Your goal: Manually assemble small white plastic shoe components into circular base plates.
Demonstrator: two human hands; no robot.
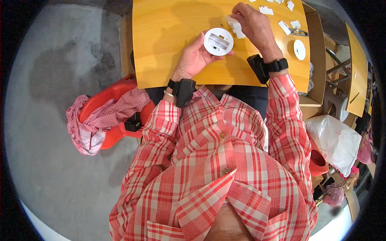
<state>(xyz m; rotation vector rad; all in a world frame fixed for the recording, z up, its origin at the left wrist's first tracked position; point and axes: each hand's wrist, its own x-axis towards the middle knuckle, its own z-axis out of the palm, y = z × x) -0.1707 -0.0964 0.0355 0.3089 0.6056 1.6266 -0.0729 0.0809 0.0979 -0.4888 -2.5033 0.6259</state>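
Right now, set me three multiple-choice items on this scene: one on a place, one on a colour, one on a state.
1. Where does the second, loose white disc lie?
A. on the floor
B. on the table, right of the right hand
C. on the red stool

2. What colour is the table?
A. yellow-orange
B. blue
C. grey

3. What is the left hand doing?
A. resting flat and empty
B. gripping scissors
C. holding a round white part

Key: 1 B, it lies beyond the right hand. 2 A, the bare top shows it. 3 C, its fingers curl round the round white part.
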